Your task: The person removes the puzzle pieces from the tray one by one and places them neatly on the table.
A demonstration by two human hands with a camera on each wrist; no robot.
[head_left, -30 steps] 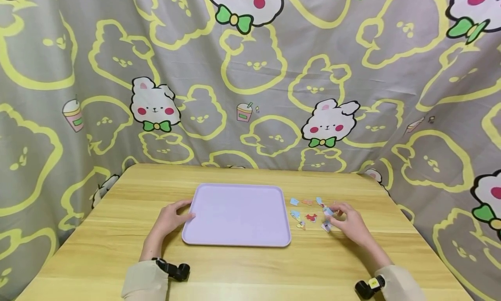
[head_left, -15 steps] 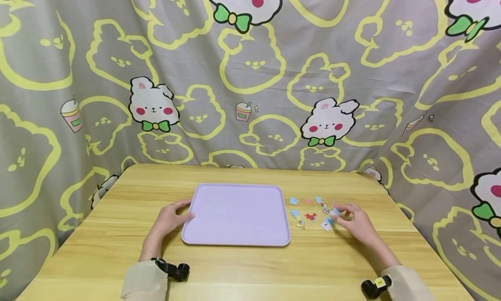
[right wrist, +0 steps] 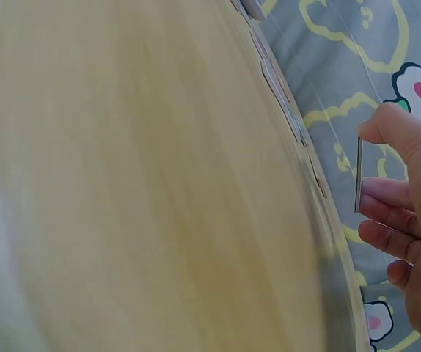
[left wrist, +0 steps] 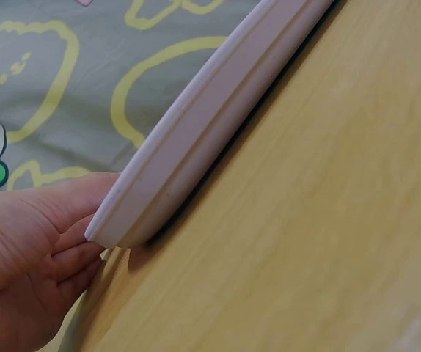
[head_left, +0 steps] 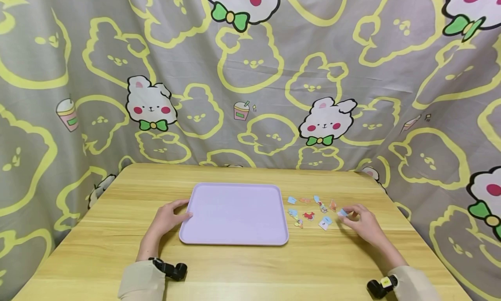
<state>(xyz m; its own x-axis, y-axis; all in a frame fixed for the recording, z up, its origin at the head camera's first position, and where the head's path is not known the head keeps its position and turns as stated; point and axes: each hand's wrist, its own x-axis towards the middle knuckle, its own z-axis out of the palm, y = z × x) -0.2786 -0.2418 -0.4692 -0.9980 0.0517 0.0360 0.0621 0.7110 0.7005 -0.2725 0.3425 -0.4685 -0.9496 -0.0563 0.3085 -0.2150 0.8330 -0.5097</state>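
A pale purple tray [head_left: 235, 214] lies on the wooden table. My left hand [head_left: 166, 218] grips its left edge, the thumb over the rim and the other fingers at the side, as the left wrist view shows at the tray wall [left wrist: 174, 139]. To the right, my right hand [head_left: 364, 222] pinches a thin light-blue puzzle piece [head_left: 342, 212] just off the table. Edge-on in the right wrist view, that piece [right wrist: 359, 174] stands between thumb and fingertips. Several flat pieces lie beside the tray, among them a red one [head_left: 308, 215] and a white-and-blue one [head_left: 324, 224].
An orange piece [head_left: 332, 205] lies near my right hand. The wooden table [head_left: 235, 270] extends in front of the tray. A grey curtain [head_left: 270, 157] printed with cartoon animals hangs behind the table and along both sides.
My right hand has moved to the right with the light-blue puzzle piece, away from the other pieces and uncovering some of them. My left hand has stayed on the tray's edge.
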